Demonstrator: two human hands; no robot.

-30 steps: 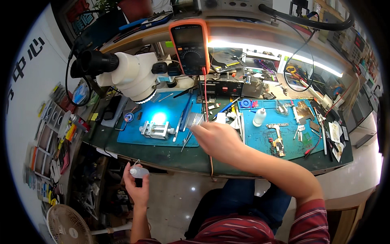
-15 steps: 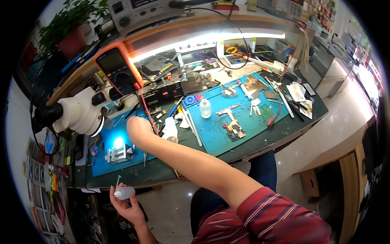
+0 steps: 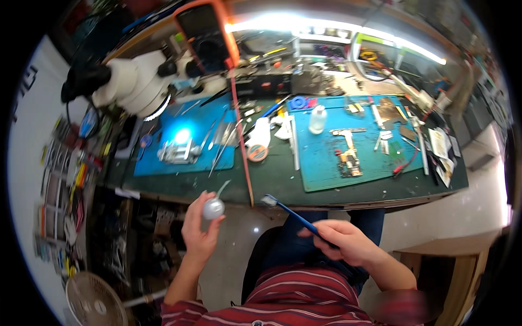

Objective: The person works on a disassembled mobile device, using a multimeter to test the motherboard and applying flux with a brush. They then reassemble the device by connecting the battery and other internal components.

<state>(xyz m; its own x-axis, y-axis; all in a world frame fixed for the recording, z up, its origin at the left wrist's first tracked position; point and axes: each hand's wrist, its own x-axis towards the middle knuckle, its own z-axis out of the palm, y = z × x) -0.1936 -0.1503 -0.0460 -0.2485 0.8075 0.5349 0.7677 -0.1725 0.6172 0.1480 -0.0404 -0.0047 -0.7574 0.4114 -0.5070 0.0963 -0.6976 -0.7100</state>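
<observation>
In front of the bench's near edge, my left hand (image 3: 197,231) has its fingers wrapped round a small translucent squeeze bottle (image 3: 213,209) with a thin bent spout. To the right, my right hand (image 3: 345,243) grips a blue-handled brush (image 3: 298,217), its pale bristle end pointing left toward the bottle. A metal clamp fixture (image 3: 179,153) sits under bright light on the left blue mat (image 3: 209,161). An L-shaped circuit board (image 3: 349,157) lies on the right blue mat (image 3: 318,176), near a standing clear bottle (image 3: 317,120).
A white microscope (image 3: 130,87) stands over the left mat. An orange multimeter (image 3: 204,35) leans behind, its red lead (image 3: 242,127) hanging across the bench. Tweezers (image 3: 220,152), a roll of tape (image 3: 257,152) and papers (image 3: 439,146) lie around. A fan (image 3: 97,307) is at lower left.
My right hand has come back from the left mat to the right and now holds the brush. My left hand has risen with the squeeze bottle. The view has shifted.
</observation>
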